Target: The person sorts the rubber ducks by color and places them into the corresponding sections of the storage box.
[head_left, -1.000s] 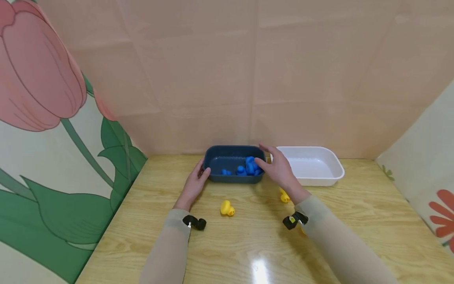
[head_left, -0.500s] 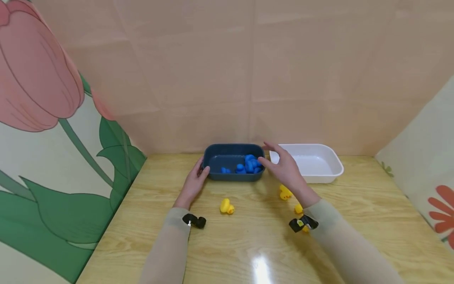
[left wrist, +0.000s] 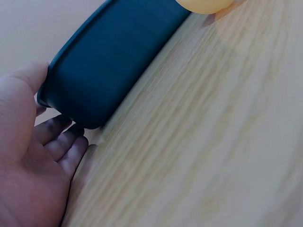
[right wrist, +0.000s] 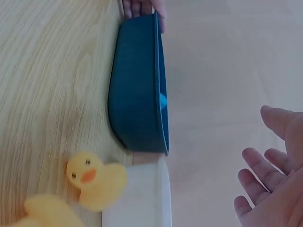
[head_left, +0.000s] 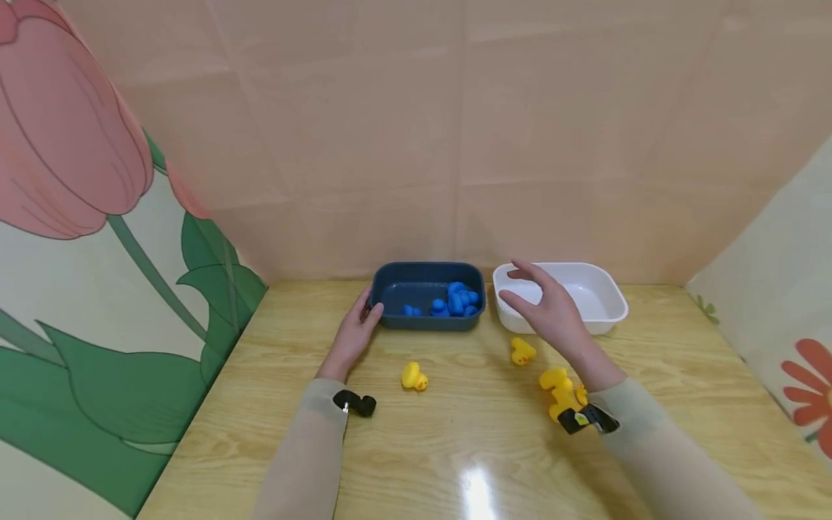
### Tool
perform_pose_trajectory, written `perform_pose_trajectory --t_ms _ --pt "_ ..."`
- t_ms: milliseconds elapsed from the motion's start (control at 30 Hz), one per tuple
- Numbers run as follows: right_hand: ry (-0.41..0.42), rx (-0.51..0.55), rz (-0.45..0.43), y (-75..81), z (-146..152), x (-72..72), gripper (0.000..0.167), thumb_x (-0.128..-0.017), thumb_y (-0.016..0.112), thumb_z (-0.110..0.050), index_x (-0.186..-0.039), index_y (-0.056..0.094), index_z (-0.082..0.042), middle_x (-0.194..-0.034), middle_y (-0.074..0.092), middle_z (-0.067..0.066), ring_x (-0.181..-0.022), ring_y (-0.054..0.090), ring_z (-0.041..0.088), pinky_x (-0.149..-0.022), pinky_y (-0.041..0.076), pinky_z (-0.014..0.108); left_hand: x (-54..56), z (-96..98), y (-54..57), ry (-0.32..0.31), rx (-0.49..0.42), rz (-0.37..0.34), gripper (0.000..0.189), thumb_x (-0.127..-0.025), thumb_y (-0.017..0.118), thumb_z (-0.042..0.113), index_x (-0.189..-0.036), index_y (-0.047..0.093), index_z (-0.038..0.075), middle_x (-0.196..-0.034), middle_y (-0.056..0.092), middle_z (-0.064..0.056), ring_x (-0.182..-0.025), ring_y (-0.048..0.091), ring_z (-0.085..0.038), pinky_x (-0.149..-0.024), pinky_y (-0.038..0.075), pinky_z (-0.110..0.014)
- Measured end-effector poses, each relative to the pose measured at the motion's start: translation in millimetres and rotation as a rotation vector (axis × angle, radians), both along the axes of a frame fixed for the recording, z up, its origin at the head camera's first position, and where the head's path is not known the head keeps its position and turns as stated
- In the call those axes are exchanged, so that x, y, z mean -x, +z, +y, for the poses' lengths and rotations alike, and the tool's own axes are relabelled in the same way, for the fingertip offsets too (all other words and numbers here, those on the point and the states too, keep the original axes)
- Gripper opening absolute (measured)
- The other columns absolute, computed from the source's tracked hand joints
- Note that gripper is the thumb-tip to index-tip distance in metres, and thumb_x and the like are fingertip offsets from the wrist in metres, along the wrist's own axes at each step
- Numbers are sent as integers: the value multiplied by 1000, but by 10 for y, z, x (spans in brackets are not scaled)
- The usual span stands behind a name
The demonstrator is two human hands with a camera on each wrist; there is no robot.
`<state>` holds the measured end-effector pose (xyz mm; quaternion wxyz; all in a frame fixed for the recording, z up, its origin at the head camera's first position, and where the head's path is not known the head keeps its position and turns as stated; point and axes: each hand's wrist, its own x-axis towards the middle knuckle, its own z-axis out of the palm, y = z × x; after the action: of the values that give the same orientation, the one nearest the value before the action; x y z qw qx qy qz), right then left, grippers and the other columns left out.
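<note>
My left hand (head_left: 356, 332) holds the left end of a dark blue tray (head_left: 429, 323), its thumb at the front corner by the rim and its fingers along the end wall. Several blue toys (head_left: 460, 297) lie inside, mostly bunched at the right end. My right hand (head_left: 552, 307) is raised before a white tray (head_left: 607, 325), thumb and fingers spread with nothing between them. In the right wrist view its fingers (right wrist: 259, 175) are apart from both trays. A yellow rubber duck (head_left: 522, 352) sits on the table in front of the white tray.
Another yellow duck (head_left: 414, 376) lies in front of the dark blue tray. More yellow ducks (head_left: 557, 390) are clustered under the right wrist, partly covered by its black camera mount (head_left: 588, 419). A pink-beige backdrop (head_left: 364, 144) rises behind the wooden table (head_left: 455, 426).
My right hand has moved right, away from the dark blue tray to the front of the white one, uncovering ducks under the forearm. My left hand has stayed at the dark blue tray.
</note>
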<state>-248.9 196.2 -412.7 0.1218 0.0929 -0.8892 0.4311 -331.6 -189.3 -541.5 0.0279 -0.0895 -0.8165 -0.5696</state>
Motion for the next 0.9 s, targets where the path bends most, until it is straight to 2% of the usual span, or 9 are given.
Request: perform_pose_trajectory --t_ms 267,533,800,900 --pt "-24 -9 -5 -31 298 -122 78 -106 77 -43 -169 44 -8 -162 55 21 -152 43 48 -121 32 75 -7 8 17 -3 7 6 68 -117 57 40 -176 32 15 -176 38 -12 -160 40 -33 -130 33 -51" --pt "-58 -5 12 -154 580 -238 75 -106 79 -36 -166 47 -5 -160 54 27 -149 44 53 -118 33 78 -8 -9 -8 -14 10 -4 68 -118 57 39 -176 30 20 -178 35 -9 -161 37 -32 -131 32 -51" --pt "-96 5 -53 -276 907 -349 80 -108 73 -45 -172 39 -9 -168 45 26 -155 33 57 -115 32 83 -34 -6 -1 -18 9 -24 69 -117 56 42 -177 29 21 -179 33 -8 -162 35 -31 -131 32 -51" --pt "-109 6 -60 -308 1030 -348 80 -109 72 -44 -173 37 -10 -170 43 26 -155 29 59 -115 30 83 -30 -9 10 -13 13 -17 74 -116 56 51 -177 29 20 -178 33 -8 -162 36 -30 -131 32 -50"
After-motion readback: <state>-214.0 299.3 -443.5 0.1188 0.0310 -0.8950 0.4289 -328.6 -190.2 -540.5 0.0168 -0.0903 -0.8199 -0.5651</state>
